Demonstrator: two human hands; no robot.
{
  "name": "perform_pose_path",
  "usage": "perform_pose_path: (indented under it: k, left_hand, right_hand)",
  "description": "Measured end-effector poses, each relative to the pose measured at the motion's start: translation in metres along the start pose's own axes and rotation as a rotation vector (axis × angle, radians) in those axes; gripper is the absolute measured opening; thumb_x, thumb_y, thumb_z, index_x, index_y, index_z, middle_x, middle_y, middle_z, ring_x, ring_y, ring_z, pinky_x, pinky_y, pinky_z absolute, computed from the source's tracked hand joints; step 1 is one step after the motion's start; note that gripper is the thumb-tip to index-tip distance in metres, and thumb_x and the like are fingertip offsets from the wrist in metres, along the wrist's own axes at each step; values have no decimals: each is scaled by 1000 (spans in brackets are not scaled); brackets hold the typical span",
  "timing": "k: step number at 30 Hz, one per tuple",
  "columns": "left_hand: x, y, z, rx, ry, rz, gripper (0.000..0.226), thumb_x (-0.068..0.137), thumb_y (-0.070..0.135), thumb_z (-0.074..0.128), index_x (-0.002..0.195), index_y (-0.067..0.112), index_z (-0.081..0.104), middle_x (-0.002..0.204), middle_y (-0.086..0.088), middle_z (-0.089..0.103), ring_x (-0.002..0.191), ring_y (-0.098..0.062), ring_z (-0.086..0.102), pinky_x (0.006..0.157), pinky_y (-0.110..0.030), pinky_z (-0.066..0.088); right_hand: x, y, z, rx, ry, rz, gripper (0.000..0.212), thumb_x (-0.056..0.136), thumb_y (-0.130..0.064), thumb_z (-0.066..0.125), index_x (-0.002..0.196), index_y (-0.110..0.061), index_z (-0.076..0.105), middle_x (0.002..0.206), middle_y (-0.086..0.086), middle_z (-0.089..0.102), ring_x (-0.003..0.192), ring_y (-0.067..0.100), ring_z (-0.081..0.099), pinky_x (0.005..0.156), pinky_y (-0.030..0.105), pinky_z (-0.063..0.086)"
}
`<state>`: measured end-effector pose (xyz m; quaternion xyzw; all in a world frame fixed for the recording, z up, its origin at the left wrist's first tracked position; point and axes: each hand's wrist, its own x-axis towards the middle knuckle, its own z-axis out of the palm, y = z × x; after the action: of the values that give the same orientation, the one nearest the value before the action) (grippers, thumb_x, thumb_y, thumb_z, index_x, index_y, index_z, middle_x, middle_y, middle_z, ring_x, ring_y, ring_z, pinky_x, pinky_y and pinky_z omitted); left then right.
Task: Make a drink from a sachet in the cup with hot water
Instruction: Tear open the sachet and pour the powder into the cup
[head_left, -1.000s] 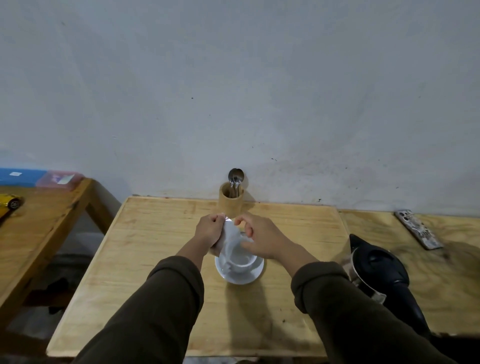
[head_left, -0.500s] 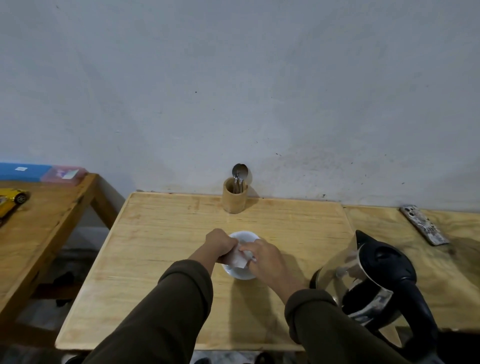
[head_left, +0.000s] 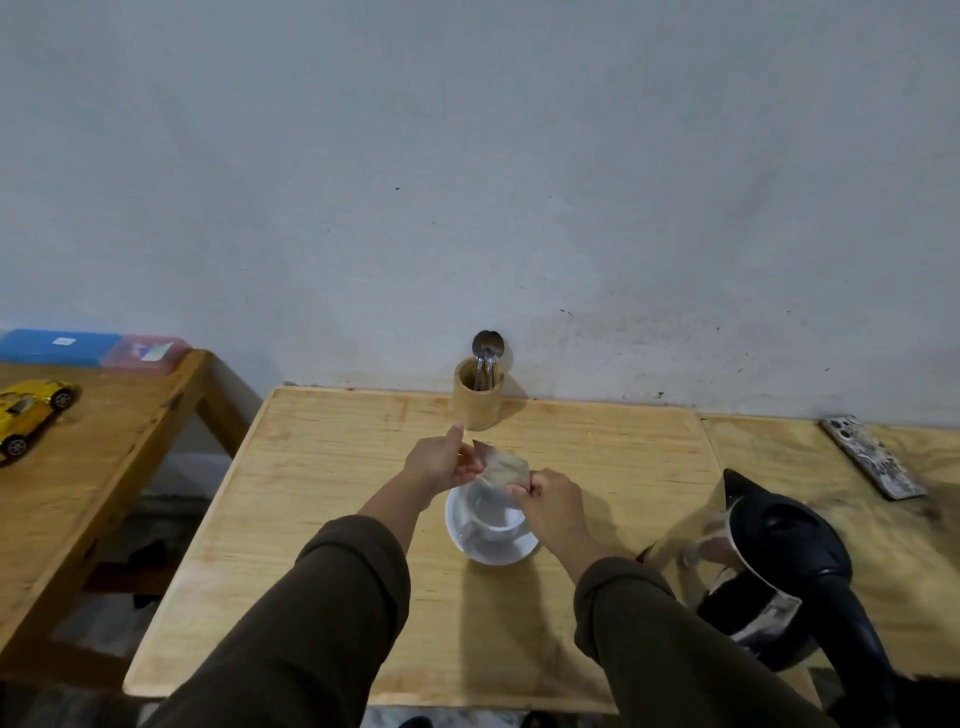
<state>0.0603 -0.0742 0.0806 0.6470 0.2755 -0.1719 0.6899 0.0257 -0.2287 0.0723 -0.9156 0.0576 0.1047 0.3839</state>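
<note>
A white cup (head_left: 491, 514) stands on a white saucer (head_left: 493, 551) in the middle of the wooden table (head_left: 322, 519). Just above the cup a small silvery sachet (head_left: 501, 467) is held tilted between both hands. My left hand (head_left: 441, 460) pinches its upper left end, and my right hand (head_left: 550, 506) grips its lower right corner beside the cup's rim. A black and steel electric kettle (head_left: 779, 571) stands at the table's right, close to my right sleeve.
A wooden holder (head_left: 478, 395) with spoons (head_left: 487, 353) stands by the wall behind the cup. A patterned phone (head_left: 872, 457) lies far right. On the left bench sit a yellow toy car (head_left: 31, 410) and blue and pink boxes (head_left: 93, 348).
Both hands dipped low over the cup with the sachet half a second ago. They have now risen and moved apart, with the sachet stretched between them above the cup.
</note>
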Motion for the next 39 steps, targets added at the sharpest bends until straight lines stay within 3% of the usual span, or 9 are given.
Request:
perform_pose_path:
  k: [7, 12, 16, 21, 24, 31, 35, 37, 39]
  left_hand:
    - [6, -6, 2, 24, -27, 101, 42, 94, 42, 50, 81, 4, 64, 80, -11, 67, 73, -19, 66, 78, -28, 57]
    - [5, -4, 3, 58, -35, 156, 39, 93, 39, 53, 73, 7, 64, 89, -17, 69, 76, -22, 67, 77, -29, 57]
    - [4, -2, 3, 97, -35, 183, 38, 92, 39, 55, 70, 9, 65, 90, -17, 70, 81, -23, 68, 77, -27, 58]
    - [3, 0, 5, 172, -48, 217, 39, 92, 39, 55, 66, 12, 66, 74, -7, 70, 77, -18, 67, 83, -30, 59]
    - [2, 0, 7, 204, -56, 227, 38, 91, 40, 56, 68, 12, 66, 80, -11, 71, 79, -20, 67, 88, -34, 58]
    - [0, 0, 7, 220, -66, 212, 36, 90, 41, 58, 71, 11, 65, 85, -14, 69, 72, -17, 67, 79, -27, 58]
    - [-1, -1, 2, 215, -41, 179, 40, 89, 46, 55, 70, 13, 65, 77, -9, 69, 73, -19, 68, 82, -29, 58]
    - [0, -2, -2, 187, -51, 123, 45, 91, 47, 52, 70, 9, 65, 81, -13, 69, 78, -23, 67, 87, -33, 58]
    - [-1, -2, -5, 155, -73, 55, 50, 92, 46, 51, 70, 3, 64, 82, -17, 67, 82, -26, 66, 90, -36, 57]
  right_hand:
    - [6, -2, 0, -21, -47, -20, 25, 83, -20, 67, 63, -10, 57, 64, -9, 39, 74, 18, 45, 61, 23, 32]
    - [10, -2, 3, -22, -23, -39, 46, 81, -18, 70, 47, -29, 40, 61, -13, 41, 60, 5, 40, 53, 10, 26]
    - [13, -1, 6, 44, 9, 12, 49, 77, -17, 74, 45, -22, 37, 57, -8, 41, 64, 16, 42, 50, 14, 27]
    - [15, 2, 7, 85, 35, 36, 52, 73, -14, 78, 43, -22, 36, 52, -7, 40, 51, 7, 34, 48, 16, 29]
    - [15, 4, 6, 52, 40, 30, 52, 71, -20, 80, 44, -20, 35, 50, -6, 38, 52, 12, 34, 43, 16, 30]
    - [11, 1, 1, -22, 21, -29, 52, 78, -17, 73, 44, -22, 35, 49, -8, 37, 48, 3, 31, 49, 14, 36]
    - [9, 0, -3, -98, 5, -44, 36, 85, -13, 63, 56, -19, 44, 69, -2, 48, 71, 16, 46, 65, 20, 33]
    - [9, 1, -6, -141, 5, -56, 45, 87, -11, 59, 54, -24, 31, 64, -6, 39, 77, 19, 45, 68, 24, 31]
    - [10, 1, -6, -181, -28, -96, 43, 88, -12, 58, 53, -24, 37, 63, -12, 33, 77, 18, 44, 69, 25, 31]
